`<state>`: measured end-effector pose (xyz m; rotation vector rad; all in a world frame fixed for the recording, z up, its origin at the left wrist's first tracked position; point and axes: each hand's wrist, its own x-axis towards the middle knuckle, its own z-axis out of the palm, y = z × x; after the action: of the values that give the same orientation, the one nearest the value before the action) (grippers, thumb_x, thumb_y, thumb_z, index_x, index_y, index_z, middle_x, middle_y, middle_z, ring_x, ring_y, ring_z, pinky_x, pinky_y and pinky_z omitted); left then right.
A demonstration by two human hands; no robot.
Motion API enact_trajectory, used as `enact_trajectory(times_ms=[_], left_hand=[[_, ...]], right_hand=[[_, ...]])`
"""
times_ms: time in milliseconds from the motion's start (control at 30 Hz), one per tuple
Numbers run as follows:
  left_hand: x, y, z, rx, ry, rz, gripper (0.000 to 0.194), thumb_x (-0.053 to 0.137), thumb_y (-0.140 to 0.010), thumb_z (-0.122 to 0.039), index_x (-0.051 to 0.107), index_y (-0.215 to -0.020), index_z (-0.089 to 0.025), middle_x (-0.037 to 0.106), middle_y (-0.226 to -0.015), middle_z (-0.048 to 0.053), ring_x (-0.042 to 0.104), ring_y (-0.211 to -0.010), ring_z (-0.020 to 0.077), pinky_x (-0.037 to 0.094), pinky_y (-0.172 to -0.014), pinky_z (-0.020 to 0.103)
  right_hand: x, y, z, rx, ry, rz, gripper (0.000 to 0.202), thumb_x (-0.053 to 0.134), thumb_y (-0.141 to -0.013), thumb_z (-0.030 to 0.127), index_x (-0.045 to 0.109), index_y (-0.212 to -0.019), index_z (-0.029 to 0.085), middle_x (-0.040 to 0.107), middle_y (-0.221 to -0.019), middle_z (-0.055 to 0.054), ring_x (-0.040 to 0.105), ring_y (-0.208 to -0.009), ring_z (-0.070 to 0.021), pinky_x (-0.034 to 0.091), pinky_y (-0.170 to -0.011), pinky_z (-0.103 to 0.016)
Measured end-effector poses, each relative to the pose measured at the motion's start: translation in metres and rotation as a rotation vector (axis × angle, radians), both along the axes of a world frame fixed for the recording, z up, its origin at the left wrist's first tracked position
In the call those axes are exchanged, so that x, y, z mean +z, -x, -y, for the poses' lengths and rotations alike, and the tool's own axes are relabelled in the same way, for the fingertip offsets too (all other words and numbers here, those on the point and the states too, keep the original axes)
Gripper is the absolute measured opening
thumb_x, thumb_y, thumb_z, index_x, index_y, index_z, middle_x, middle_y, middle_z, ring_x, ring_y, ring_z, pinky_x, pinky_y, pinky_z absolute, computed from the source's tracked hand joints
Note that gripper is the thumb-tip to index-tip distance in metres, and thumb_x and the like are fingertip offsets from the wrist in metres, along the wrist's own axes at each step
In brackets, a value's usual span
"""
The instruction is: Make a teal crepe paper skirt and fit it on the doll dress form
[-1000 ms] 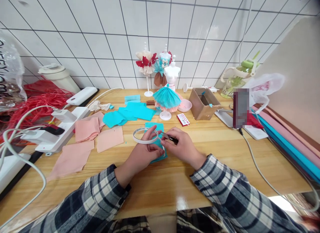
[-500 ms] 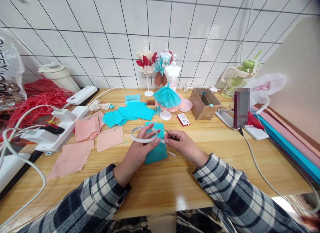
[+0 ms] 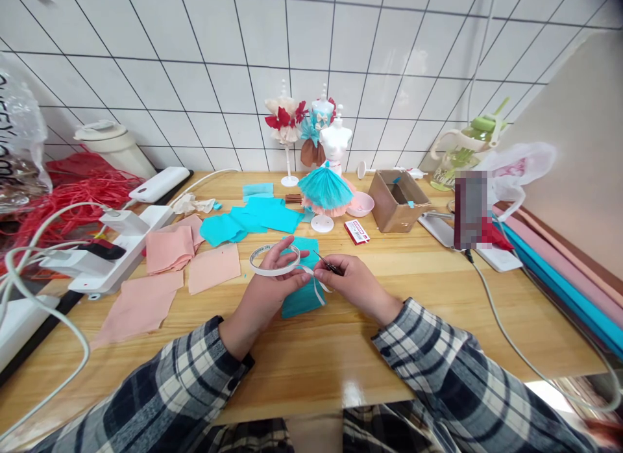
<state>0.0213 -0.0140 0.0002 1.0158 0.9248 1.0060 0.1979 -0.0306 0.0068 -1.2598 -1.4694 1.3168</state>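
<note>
My left hand [image 3: 272, 287] holds a roll of white double-sided tape [image 3: 275, 270], with the ring looped around its raised fingers. From the roll a narrow tape strip [image 3: 316, 289] runs to my right hand and hangs in a loose curl between the two hands. My right hand [image 3: 351, 278] is closed around small dark scissors [image 3: 331, 267], their thin tip pointing up and left; the fingers partly hide them. Its fingertips also pinch the tape strip. Beneath the hands lies a turquoise crepe paper piece [image 3: 300, 304], flat on the table.
Behind stands a white mannequin [image 3: 335, 141] in a turquoise and peach paper skirt. Turquoise sheets [image 3: 265, 214] and peach sheets [image 3: 214, 269] lie to the left, near a power strip [image 3: 126, 252]. A cardboard box [image 3: 400, 209], a small red-and-white box [image 3: 357, 232] and a phone [image 3: 470, 209] stand right.
My left hand and the tape roll have shifted slightly left. The strip, drawn fairly straight between the hands before, now curls down in front of the turquoise paper.
</note>
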Motion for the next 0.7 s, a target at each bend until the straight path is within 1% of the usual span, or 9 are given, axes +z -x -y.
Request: enact_trajectory(times_ms=[167, 267, 400, 433, 467, 500, 567, 633, 700], left_hand=[[-0.001, 0.0, 0.001, -0.018, -0.005, -0.032, 0.085, 0.083, -0.061, -0.024, 0.042, -0.136, -0.022, 0.062, -0.119, 0.01, 0.064, -0.078, 0.0137, 0.049, -0.085, 0.035], [-0.001, 0.0, 0.001, -0.019, -0.003, -0.05, 0.084, 0.082, -0.061, -0.025, 0.043, -0.135, -0.022, 0.063, -0.115, 0.009, 0.065, -0.084, 0.0169, 0.049, -0.085, 0.036], [0.0, 0.001, 0.0, 0.017, 0.005, -0.053, 0.081, 0.082, -0.06, -0.024, 0.046, -0.133, -0.022, 0.064, -0.115, 0.009, 0.064, -0.098, 0.022, 0.048, -0.088, 0.038], [0.0, 0.002, -0.001, 0.028, 0.001, -0.047, 0.081, 0.082, -0.061, -0.024, 0.046, -0.134, -0.022, 0.064, -0.116, 0.009, 0.064, -0.098, 0.0221, 0.048, -0.088, 0.038], [0.0, 0.003, -0.001, 0.039, -0.002, -0.038, 0.081, 0.082, -0.061, -0.024, 0.046, -0.134, -0.023, 0.064, -0.118, 0.009, 0.064, -0.098, 0.0215, 0.048, -0.088, 0.037], [0.0, 0.003, -0.002, 0.051, -0.003, -0.024, 0.082, 0.082, -0.062, -0.024, 0.045, -0.135, -0.023, 0.063, -0.119, 0.009, 0.064, -0.097, 0.0206, 0.047, -0.089, 0.036], [0.0, 0.005, -0.003, 0.076, 0.005, 0.006, 0.084, 0.082, -0.062, -0.023, 0.043, -0.137, -0.023, 0.063, -0.12, 0.009, 0.064, -0.096, 0.0186, 0.046, -0.089, 0.034], [-0.001, 0.005, -0.005, 0.101, 0.012, 0.029, 0.086, 0.082, -0.062, -0.022, 0.042, -0.138, -0.022, 0.063, -0.119, 0.009, 0.063, -0.096, 0.0179, 0.046, -0.088, 0.033], [-0.001, 0.006, -0.006, 0.115, 0.011, 0.035, 0.087, 0.082, -0.062, -0.022, 0.041, -0.139, -0.022, 0.063, -0.119, 0.009, 0.062, -0.096, 0.0177, 0.046, -0.087, 0.032]], right_hand=[[-0.004, 0.0, 0.0, -0.012, -0.069, 0.09, 0.02, 0.062, -0.08, 0.034, 0.065, -0.076, 0.014, 0.056, -0.065, 0.002, 0.047, -0.061, -0.0102, 0.037, -0.058, -0.023], [-0.005, -0.002, 0.0, -0.034, -0.119, 0.177, 0.022, 0.061, -0.082, 0.035, 0.069, -0.078, 0.015, 0.063, -0.069, 0.0, 0.052, -0.064, -0.0122, 0.04, -0.06, -0.024], [-0.003, -0.007, 0.001, -0.199, -0.309, 0.299, 0.027, 0.063, -0.082, 0.038, 0.072, -0.099, 0.018, 0.069, -0.089, -0.006, 0.059, -0.077, -0.0166, 0.043, -0.065, -0.026], [-0.002, -0.009, 0.001, -0.229, -0.328, 0.311, 0.029, 0.063, -0.083, 0.04, 0.071, -0.1, 0.018, 0.068, -0.089, -0.006, 0.058, -0.075, -0.0164, 0.043, -0.063, -0.026], [-0.001, -0.011, 0.002, -0.229, -0.325, 0.315, 0.031, 0.061, -0.084, 0.043, 0.07, -0.097, 0.017, 0.068, -0.085, -0.005, 0.057, -0.071, -0.0158, 0.042, -0.061, -0.026], [0.0, -0.013, 0.003, -0.198, -0.308, 0.312, 0.034, 0.056, -0.087, 0.048, 0.069, -0.091, 0.017, 0.067, -0.079, -0.004, 0.056, -0.067, -0.015, 0.041, -0.059, -0.026], [0.002, -0.015, 0.006, -0.093, -0.281, 0.314, 0.048, 0.039, -0.094, 0.054, 0.064, -0.077, 0.017, 0.063, -0.069, -0.002, 0.054, -0.063, -0.0137, 0.039, -0.059, -0.025], [0.003, -0.015, 0.008, 0.01, -0.272, 0.361, 0.057, 0.025, -0.099, 0.054, 0.06, -0.072, 0.018, 0.062, -0.069, -0.002, 0.055, -0.066, -0.0136, 0.038, -0.063, -0.025], [0.003, -0.013, 0.009, 0.075, -0.261, 0.466, 0.057, 0.021, -0.1, 0.051, 0.059, -0.073, 0.019, 0.064, -0.071, -0.001, 0.057, -0.068, -0.014, 0.038, -0.066, -0.026]])
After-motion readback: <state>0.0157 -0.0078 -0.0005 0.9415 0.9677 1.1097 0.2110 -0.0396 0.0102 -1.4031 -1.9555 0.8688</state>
